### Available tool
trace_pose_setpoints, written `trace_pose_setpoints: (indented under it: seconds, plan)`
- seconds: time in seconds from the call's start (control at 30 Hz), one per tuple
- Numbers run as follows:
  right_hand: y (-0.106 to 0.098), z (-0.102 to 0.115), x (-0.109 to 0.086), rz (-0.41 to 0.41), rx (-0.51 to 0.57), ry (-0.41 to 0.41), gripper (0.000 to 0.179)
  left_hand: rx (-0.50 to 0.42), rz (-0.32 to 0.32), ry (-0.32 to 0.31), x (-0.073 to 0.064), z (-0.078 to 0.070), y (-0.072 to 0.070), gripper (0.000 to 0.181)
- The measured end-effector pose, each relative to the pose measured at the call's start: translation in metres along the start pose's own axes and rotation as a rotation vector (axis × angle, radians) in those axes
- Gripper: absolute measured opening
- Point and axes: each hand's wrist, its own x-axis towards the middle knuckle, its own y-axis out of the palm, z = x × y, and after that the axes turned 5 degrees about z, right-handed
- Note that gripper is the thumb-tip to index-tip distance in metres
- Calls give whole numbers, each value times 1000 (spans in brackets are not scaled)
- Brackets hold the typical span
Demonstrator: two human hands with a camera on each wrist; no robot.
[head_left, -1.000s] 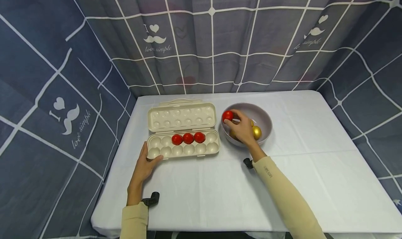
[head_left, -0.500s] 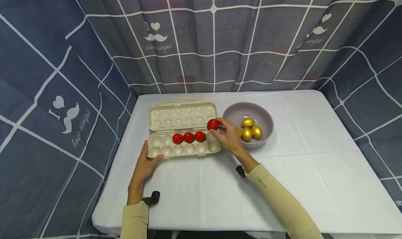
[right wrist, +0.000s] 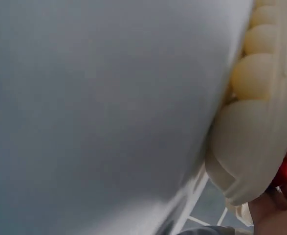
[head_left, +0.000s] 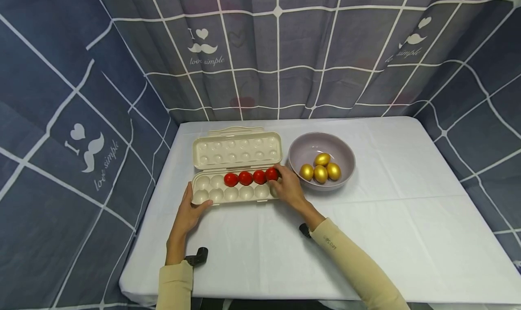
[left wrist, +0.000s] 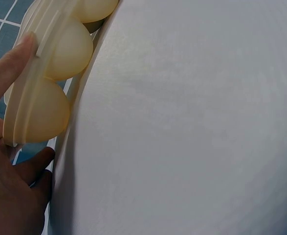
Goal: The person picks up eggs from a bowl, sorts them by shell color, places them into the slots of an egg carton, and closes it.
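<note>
A cream plastic egg carton [head_left: 230, 195] lies with its lid folded back. Three red eggs [head_left: 245, 178] sit side by side in its back row. At the right end of that row, my right hand [head_left: 291, 190] pinches another red egg [head_left: 272, 174], which is down at the back-right cup. In the right wrist view that red egg [right wrist: 286, 174] shows between thumb and fingers beside the carton's rim. My left hand [head_left: 189, 215] holds the carton's front-left corner; in the left wrist view its thumb [left wrist: 16, 63] lies on the rim, with other fingers at the end.
A mauve bowl [head_left: 345, 160] stands just right of the carton with several golden eggs [head_left: 320, 174] in it. A white cloth [head_left: 399, 237] covers the table. Grey checked curtains [head_left: 301, 43] hang behind and at both sides.
My right hand has carried the red egg left from the bowl and lowered it to the right end of the carton's back row. The left hand stays on the carton's corner.
</note>
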Motion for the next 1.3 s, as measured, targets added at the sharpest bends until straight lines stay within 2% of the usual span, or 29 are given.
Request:
trace_pose_setpoints:
  seconds: [0.2, 0.37, 0.7, 1.0, 1.3]
  plan:
    - [4, -3, 1, -16, -22, 50, 42, -8, -3, 12, 0, 1, 0, 109]
    - [3, -2, 2, 3, -54, 74, 37, -14, 4, 11, 0, 1, 0, 108]
    - [6, 1, -1, 65, -117, 51, 38, -11, 4, -2, -1, -1, 0, 109]
    - [4, -1, -4, 23, -94, 43, 50, -9, 3, -3, 0, -1, 0, 110]
    - [-3, -5, -5, 54, -32, 81, 54, -9, 10, -5, -1, -2, 0, 110]
